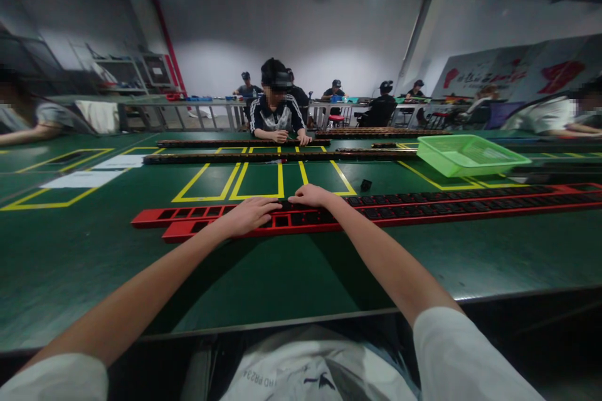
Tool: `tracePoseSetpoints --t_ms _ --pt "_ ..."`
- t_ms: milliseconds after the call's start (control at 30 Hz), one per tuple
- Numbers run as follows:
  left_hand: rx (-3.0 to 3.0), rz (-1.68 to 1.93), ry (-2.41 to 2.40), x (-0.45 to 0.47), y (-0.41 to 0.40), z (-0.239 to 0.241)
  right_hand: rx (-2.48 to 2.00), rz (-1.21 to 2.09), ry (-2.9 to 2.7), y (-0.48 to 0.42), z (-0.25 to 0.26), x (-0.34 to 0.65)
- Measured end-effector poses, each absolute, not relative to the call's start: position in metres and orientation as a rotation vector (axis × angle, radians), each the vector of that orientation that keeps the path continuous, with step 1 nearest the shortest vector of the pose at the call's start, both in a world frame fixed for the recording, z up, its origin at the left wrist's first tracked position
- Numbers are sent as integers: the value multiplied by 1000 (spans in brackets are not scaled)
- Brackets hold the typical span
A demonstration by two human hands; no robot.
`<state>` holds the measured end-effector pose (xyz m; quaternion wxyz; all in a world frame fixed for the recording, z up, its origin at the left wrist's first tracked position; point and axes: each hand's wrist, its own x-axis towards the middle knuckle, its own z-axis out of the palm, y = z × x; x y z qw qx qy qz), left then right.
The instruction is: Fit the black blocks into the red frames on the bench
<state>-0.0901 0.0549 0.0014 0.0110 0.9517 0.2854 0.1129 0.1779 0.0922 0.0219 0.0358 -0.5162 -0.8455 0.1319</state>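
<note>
Two long red slotted strips (226, 233) lie side by side across the green table, with black square pieces (376, 213) filling many of their openings. My left hand (251, 214) rests over the strips near their left part, fingers together and tips at a small black piece (285, 205). From the other side, my right hand (310, 195) reaches the same black piece with bent fingers. The piece sits at the farther strip, partly hidden by my fingertips. Several openings toward the strips' left ends hold no black piece. A loose black piece (365, 185) lies just beyond the strips.
A light green basket (470, 156) stands at the right beyond the strips. Long dark strips (211, 158) lie farther back, near a co-worker (277, 106) across the table. White paper sheets (79, 179) and yellow tape outlines (202, 182) are on the tabletop. Other people sit at both sides.
</note>
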Motion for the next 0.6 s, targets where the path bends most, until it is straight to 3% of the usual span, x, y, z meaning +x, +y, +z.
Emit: tracePoseSetpoints --t_ms 600 --pt "2954 423 989 -80 50 9 -1532 124 -2372 93 24 179"
